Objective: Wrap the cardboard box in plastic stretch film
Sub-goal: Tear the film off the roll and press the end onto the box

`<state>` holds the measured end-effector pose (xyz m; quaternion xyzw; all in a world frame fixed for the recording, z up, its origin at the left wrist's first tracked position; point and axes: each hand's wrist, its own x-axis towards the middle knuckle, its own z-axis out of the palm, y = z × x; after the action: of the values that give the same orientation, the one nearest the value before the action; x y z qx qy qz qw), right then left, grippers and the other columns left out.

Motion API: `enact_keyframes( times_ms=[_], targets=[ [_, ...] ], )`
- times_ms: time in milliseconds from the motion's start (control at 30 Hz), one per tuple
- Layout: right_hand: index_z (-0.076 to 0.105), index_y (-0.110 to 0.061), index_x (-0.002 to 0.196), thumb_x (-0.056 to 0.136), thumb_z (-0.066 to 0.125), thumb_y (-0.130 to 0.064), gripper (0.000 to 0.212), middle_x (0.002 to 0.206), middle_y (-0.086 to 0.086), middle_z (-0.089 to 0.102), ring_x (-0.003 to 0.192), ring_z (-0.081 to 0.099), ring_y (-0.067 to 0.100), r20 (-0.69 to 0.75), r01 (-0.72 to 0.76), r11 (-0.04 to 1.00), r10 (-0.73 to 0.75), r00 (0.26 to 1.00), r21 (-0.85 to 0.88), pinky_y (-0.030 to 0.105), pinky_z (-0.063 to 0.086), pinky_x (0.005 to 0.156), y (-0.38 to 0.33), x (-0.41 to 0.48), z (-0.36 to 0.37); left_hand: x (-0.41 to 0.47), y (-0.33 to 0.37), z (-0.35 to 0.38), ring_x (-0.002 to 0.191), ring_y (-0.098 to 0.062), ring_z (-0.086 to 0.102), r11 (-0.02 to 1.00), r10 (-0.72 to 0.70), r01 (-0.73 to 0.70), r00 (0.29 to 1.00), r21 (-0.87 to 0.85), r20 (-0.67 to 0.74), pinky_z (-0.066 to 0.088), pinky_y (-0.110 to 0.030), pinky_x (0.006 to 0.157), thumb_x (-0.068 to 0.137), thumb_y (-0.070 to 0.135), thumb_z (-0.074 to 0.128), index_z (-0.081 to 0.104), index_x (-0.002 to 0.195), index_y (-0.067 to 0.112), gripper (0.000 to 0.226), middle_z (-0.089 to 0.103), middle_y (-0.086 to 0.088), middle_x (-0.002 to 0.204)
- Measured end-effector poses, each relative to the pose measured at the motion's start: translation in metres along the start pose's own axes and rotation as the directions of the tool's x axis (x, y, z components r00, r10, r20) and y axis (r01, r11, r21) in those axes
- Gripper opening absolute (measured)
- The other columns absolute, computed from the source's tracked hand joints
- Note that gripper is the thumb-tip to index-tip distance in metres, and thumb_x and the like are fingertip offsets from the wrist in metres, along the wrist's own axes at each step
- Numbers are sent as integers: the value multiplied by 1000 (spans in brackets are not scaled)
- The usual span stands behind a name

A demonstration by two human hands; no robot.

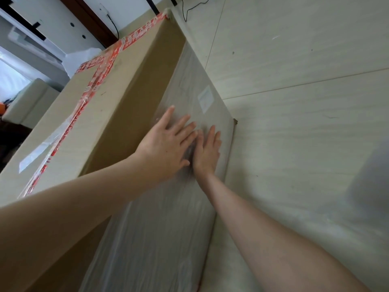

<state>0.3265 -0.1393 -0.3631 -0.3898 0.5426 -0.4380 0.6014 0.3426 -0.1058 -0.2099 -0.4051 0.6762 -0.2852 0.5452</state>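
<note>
Left-hand fingers [179, 125] straight and fanned apart, flat against the clear plastic stretch film [160, 228]. Right-hand fingers [211, 133] straight and held close together, likewise flat on the film. Left hand [166, 144] and right hand [207, 152] right beside each other at the middle of the frame, bare forearms reaching in from the bottom corners. Under the palms, wrinkled film stretched over the lower side face of the large brown cardboard box [130, 85], from mid-frame down to the bottom edge; a white label [205, 99] blurred beneath it. Box filling the left and centre of the frame, sealed with red-and-white printed tape [92, 85]. Pale wood-grain floor [305, 144] on the right; a black cable [189, 11] at the top.
</note>
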Motion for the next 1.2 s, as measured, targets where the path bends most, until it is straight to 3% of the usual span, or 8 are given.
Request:
enact_keyframes(
  times_ms=[133, 400, 667, 900, 1033, 1200],
  targets=[
    [5, -26, 152, 100, 28, -42, 58, 161, 3, -3, 147, -5, 24, 32, 32, 998, -31, 999, -46, 48, 1, 116, -4, -1, 15, 1, 1, 8, 145, -32, -15, 997, -8, 4, 999, 79, 52, -14, -60, 109, 94, 61, 11, -14, 147, 6, 80, -13, -11, 158],
    [6, -28, 151, 99, 29, -45, 59, 161, 3, -1, 147, -2, 24, 3, 24, 998, -24, 1000, -53, 48, 2, 116, -4, 4, 19, 3, -2, 10, 145, -33, -14, 997, -8, 4, 998, 75, 57, -13, -60, 109, 93, 63, 12, -11, 148, 7, 82, -12, -11, 158],
    [13, -30, 151, 95, 24, -59, 63, 160, 4, 8, 146, 5, 27, 6, -73, 997, 73, 997, 22, 55, 4, 113, -15, 44, 8, 22, -11, 2, 146, -28, -12, 999, -37, 36, 998, 33, 48, -12, -55, 112, 93, 62, 11, -7, 150, 11, 79, -10, -8, 159],
    [14, -19, 152, 98, 26, -54, 65, 159, 12, 7, 147, 6, 22, -99, -38, 997, 45, 994, 69, 40, 9, 119, 2, 70, -27, 42, -14, -12, 147, -27, -4, 992, -76, 60, 987, -112, -142, -8, -55, 113, 96, 53, 18, 7, 151, 17, 67, -2, -10, 159],
    [13, -24, 152, 98, 26, -52, 62, 160, 9, 9, 147, 8, 22, -75, -140, 990, 139, 987, 1, 43, 12, 116, 39, 59, -33, 33, 8, -2, 146, -31, -9, 997, 45, -49, 996, -59, -75, -13, -61, 109, 97, 52, 15, 2, 151, 20, 65, -6, -12, 159],
    [10, -20, 152, 100, 24, -47, 60, 160, 9, 5, 147, 4, 23, 23, -177, 982, 178, 984, -63, 38, 4, 117, 57, 46, -13, 22, 10, 13, 145, -36, -11, 998, 54, -54, 999, 30, -7, -15, -64, 106, 95, 57, 13, 0, 151, 20, 68, -9, -14, 158]
  ],
)
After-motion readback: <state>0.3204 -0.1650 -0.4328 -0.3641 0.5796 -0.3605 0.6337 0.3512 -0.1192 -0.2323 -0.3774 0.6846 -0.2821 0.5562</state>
